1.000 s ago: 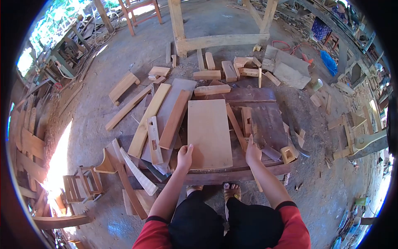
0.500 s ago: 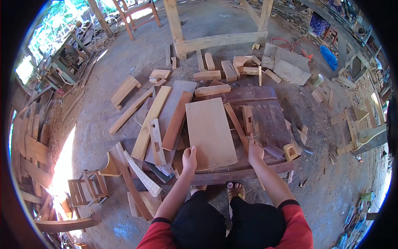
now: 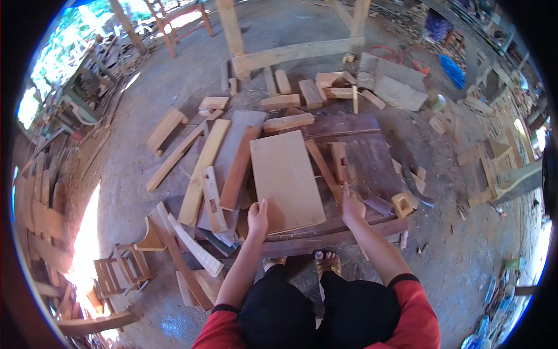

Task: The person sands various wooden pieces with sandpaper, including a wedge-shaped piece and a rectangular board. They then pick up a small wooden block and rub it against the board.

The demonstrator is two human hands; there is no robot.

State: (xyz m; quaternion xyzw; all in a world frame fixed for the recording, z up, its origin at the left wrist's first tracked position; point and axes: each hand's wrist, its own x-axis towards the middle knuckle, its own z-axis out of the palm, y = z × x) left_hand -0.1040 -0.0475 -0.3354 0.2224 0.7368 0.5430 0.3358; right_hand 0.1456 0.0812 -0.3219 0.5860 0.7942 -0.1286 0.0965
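A long pale-yellow wooden bar [image 3: 203,173] lies beyond and to the left of the left hand, and a slotted pale wooden piece [image 3: 209,186] lies nearer that hand on the same side. The left hand [image 3: 257,218] grips the near part of the left edge of a flat tan rectangular wooden board [image 3: 288,183], thumb over its face. The board lies between the hands, mostly ahead of them; its long axis runs away from the person, the far end leaning left. It looks thin, stiff and fairly light, smooth but not slick, not fragile; its two long edges should give the surest hold. Right of it, a narrow reddish-brown wooden strip [image 3: 324,171] slants down to the right hand [image 3: 351,209], whose forefinger extends forward; whether it grasps the strip I cannot tell. A hollowed yellowish wooden block [image 3: 403,205] sits right of that hand.
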